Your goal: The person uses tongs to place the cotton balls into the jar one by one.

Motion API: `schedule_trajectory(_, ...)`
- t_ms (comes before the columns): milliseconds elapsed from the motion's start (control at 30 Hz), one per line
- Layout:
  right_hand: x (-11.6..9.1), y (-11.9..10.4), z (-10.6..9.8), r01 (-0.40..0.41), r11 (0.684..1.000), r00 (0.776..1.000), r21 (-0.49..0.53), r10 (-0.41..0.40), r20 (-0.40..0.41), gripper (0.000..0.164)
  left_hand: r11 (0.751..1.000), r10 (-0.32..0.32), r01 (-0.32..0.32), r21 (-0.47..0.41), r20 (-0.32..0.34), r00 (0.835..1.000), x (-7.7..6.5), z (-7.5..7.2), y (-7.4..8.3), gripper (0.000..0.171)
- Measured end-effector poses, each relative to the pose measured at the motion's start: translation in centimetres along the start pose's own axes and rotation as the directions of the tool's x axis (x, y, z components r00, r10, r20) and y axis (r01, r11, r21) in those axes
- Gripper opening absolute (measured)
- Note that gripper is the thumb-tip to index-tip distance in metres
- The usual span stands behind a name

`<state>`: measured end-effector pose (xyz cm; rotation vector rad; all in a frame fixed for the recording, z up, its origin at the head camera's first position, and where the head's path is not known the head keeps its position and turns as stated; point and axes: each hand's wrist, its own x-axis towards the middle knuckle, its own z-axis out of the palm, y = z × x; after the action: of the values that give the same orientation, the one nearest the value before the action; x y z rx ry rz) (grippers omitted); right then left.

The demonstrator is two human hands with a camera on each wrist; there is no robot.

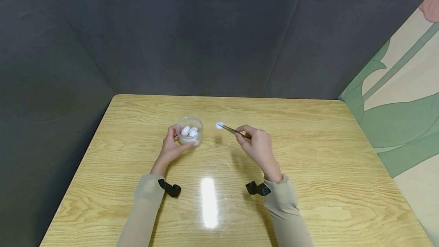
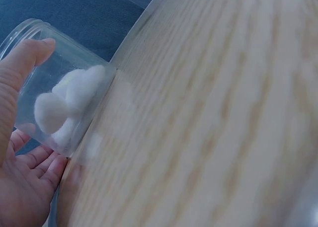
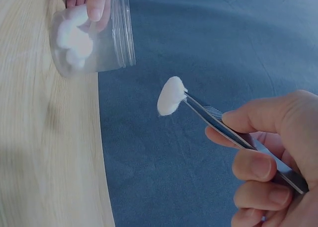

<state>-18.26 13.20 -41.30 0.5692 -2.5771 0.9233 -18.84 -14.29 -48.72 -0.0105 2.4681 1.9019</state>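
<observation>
A clear plastic jar (image 1: 189, 127) without a lid stands on the table with several white cotton balls (image 1: 189, 131) inside. My left hand (image 1: 172, 146) holds it, fingers round the far left side and thumb across the near side. To the right, my right hand (image 1: 256, 144) pinches a pair of metal tweezers (image 3: 218, 122) between thumb and fingers. One cotton ball (image 3: 171, 96) is caught in the tweezers' tips, held above the table and apart from the jar. In the left wrist view, the thumb lies against the jar wall (image 2: 74, 48).
The light wood-grain table (image 1: 319, 163) carries a bright reflection near its front middle. A dark cloth (image 1: 205, 37) hangs behind the table and along its left. A patterned panel (image 1: 394, 125) with green leaf shapes stands at the right edge.
</observation>
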Motion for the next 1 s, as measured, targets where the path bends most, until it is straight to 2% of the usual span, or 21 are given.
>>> schedule_trajectory(200, 0.2, -0.5, 0.3, 0.004, 1.0, 1.0, 0.016, -0.004, 0.003, 0.007, 1.0, 0.011, -0.011, 0.0, -0.02, 1.0, 1.4, 0.1, -3.1, 0.083)
schedule_trajectory(1000, 1.9, -3.2, 2.9, 0.054, 0.995, 0.996, 0.085, -0.06, 0.065, 0.007, 0.999, 0.035, -0.034, 0.008, -0.04, 0.999, 1.4, 0.1, -3.0, 0.08)
